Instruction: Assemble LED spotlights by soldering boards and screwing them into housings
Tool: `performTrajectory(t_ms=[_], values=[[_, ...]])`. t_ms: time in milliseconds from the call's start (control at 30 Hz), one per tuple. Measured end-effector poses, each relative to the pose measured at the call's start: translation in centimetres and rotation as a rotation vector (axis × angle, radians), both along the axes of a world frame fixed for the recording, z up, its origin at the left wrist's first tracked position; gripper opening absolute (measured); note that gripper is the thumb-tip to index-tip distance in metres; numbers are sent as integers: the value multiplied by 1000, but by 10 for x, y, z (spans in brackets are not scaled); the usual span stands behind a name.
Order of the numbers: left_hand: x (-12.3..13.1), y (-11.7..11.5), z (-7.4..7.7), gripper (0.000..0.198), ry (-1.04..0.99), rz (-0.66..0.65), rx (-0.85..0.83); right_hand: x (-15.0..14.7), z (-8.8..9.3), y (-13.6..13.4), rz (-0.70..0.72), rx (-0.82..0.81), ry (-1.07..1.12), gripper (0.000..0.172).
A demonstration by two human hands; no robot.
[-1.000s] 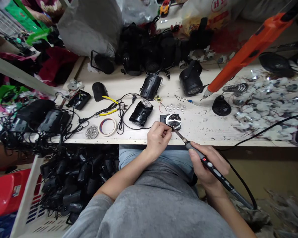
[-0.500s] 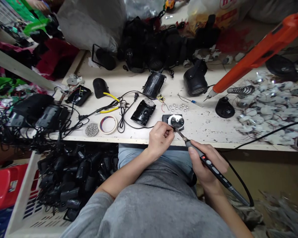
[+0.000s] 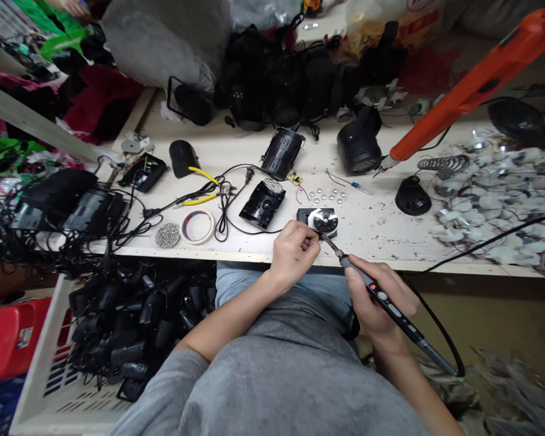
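My right hand (image 3: 381, 293) is wrapped round a grey and black soldering iron (image 3: 397, 318) with a lit red display. Its metal tip slants up and left to the near edge of a round disc part (image 3: 324, 221) with a white rim. That disc rests on a small black block (image 3: 303, 214) near the table's front edge. Beside the iron's tip, the fingers of my left hand (image 3: 295, 251) are pinched together; whatever they hold is too small to make out. Just behind the block lie several small clear lenses (image 3: 327, 195) and a little circuit board (image 3: 295, 177).
An orange electric screwdriver (image 3: 472, 91) hangs in from the upper right. White motor parts (image 3: 490, 206) pile up at right. Black housings (image 3: 262, 204), yellow-handled pliers (image 3: 204, 198), a tape roll (image 3: 197, 227) and a dish of screws (image 3: 167, 235) lie leftward. Below stands a crate (image 3: 40, 387) of black parts.
Both hands and the soldering iron stay nearly where they were. The hanging screwdriver has shifted very slightly, and the disc looks turned or tilted a little.
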State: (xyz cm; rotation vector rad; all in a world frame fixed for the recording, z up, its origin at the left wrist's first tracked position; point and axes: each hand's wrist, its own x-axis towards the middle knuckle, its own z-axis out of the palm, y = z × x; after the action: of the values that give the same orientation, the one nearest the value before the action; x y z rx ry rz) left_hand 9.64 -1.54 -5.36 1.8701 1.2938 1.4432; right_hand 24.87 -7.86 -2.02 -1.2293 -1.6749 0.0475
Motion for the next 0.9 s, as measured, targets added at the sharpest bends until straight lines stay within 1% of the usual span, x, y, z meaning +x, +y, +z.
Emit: performTrajectory(t_ms=[200,533,700,900], values=[[0,1,0,15,2,-2,0,2,3,-2,56,-52,-39,31],[0,1,0,15,18,13,21,5,-5,1,119,20,-23,36],[0,2,0,17,33,8,20,5,-5,2,125,20,-23,35],[-1,2,0,17,35,-3,12,7,-2,-3,97,53,-34,30]])
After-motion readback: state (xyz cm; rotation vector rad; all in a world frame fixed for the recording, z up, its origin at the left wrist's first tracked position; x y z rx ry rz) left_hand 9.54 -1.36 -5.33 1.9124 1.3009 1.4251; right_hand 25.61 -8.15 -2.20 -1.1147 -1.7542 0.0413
